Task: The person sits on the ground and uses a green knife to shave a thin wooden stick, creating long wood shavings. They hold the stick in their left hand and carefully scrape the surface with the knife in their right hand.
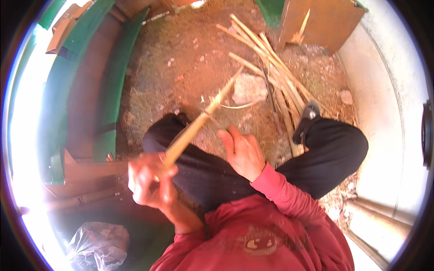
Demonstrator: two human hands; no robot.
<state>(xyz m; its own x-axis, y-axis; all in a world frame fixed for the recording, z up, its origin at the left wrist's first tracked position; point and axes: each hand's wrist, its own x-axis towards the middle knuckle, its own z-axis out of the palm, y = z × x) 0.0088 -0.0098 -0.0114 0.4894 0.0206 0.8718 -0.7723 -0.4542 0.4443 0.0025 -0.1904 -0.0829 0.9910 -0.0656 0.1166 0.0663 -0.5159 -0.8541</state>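
Note:
My left hand (153, 180) is wrapped round the near end of a pale bamboo-like stick (194, 128), which slants up and away to the right over my lap. Shavings and a long curled sliver (242, 106) hang from its far half. Closed in front of my belly, my right hand (244, 151) grips what looks like a small knife (214, 120). A bit of green shows at its thumb, and the thin blade reaches to the stick's right side. Most of the handle is hidden in the fingers.
Several pale sticks (289, 83) lie piled beside my right shoe (307, 118). A long dark-bladed tool (270, 92) rests by a pale stone (249, 88). Green-and-brown boards (86, 90) stand at left, a brown panel (321, 22) at far right. A clear plastic bag (101, 244) lies near left.

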